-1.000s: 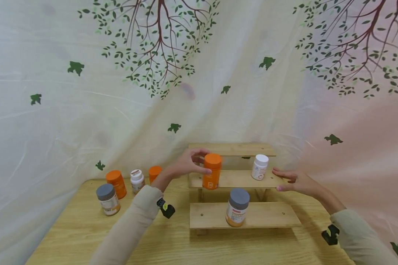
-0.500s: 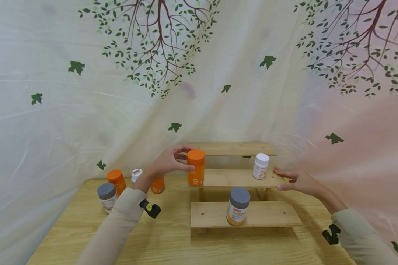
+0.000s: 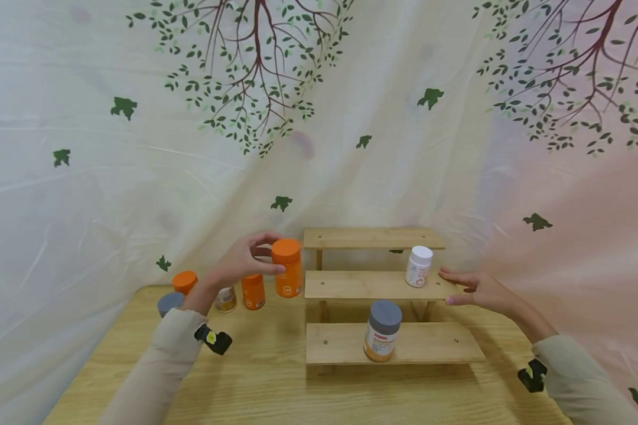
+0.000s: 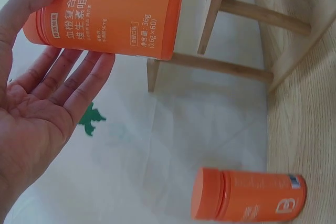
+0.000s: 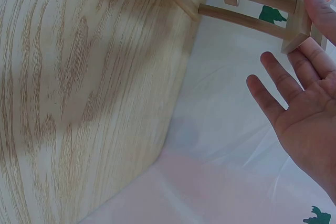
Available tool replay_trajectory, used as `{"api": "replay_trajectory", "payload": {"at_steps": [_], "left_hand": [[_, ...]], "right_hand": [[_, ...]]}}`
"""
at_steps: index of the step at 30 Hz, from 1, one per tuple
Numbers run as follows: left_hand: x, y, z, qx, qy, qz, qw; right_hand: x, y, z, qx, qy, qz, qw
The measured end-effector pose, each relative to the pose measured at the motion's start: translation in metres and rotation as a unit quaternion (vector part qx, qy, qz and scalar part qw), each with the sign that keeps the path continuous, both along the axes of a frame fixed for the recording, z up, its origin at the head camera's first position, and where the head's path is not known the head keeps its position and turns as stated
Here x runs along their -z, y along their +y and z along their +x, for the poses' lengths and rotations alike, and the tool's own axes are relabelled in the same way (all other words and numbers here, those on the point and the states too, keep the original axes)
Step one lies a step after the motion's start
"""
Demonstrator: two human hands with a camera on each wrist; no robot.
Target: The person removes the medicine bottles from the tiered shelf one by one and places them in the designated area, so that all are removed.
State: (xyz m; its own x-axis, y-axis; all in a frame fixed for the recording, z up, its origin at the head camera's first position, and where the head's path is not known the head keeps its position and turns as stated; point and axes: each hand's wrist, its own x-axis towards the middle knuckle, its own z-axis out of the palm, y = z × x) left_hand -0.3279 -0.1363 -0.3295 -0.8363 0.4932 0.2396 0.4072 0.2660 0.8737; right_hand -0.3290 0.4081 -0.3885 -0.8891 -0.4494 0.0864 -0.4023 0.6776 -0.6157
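My left hand (image 3: 243, 258) holds an orange pill bottle (image 3: 287, 274) by its upper part, upright in the air just left of the stepped wooden shelf (image 3: 361, 286). In the left wrist view, the thumb lies on the near side of this bottle and the fingers sit behind it. My right hand (image 3: 481, 293) touches the right end of the middle step with its fingers fairly straight. A small white bottle (image 3: 419, 267) stands on that step near the right hand. On the lowest step is a grey-capped bottle (image 3: 381, 332).
On the table's left stand a second orange bottle (image 3: 253, 292), a white-labelled bottle (image 3: 225, 299), another orange-capped bottle (image 3: 185, 281) and a grey-capped one (image 3: 170, 304). My left forearm partly covers some of them. A leaf-printed curtain (image 3: 218, 195) hangs behind.
My left hand has carried the orange pill bottle leftward from in front of the middle step to beyond the shelf's left end. The right hand has stayed at the shelf's right end.
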Motion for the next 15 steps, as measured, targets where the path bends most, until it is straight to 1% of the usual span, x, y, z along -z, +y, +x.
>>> {"api": "replay_trajectory", "payload": {"at_steps": [5,9,15], "left_hand": [[0.003,-0.013,0.003,-0.015,-0.003,0.000,0.9999],[0.005,-0.021,0.006,-0.031,-0.002,-0.014,0.9994],[0.012,-0.035,0.009,-0.036,0.001,-0.019,0.9992]], "right_hand": [[0.001,0.001,0.000,0.002,-0.002,0.000,1.000],[0.001,0.002,-0.001,0.003,-0.003,-0.002,1.000],[0.000,0.000,0.000,0.006,-0.003,0.000,1.000]]}}
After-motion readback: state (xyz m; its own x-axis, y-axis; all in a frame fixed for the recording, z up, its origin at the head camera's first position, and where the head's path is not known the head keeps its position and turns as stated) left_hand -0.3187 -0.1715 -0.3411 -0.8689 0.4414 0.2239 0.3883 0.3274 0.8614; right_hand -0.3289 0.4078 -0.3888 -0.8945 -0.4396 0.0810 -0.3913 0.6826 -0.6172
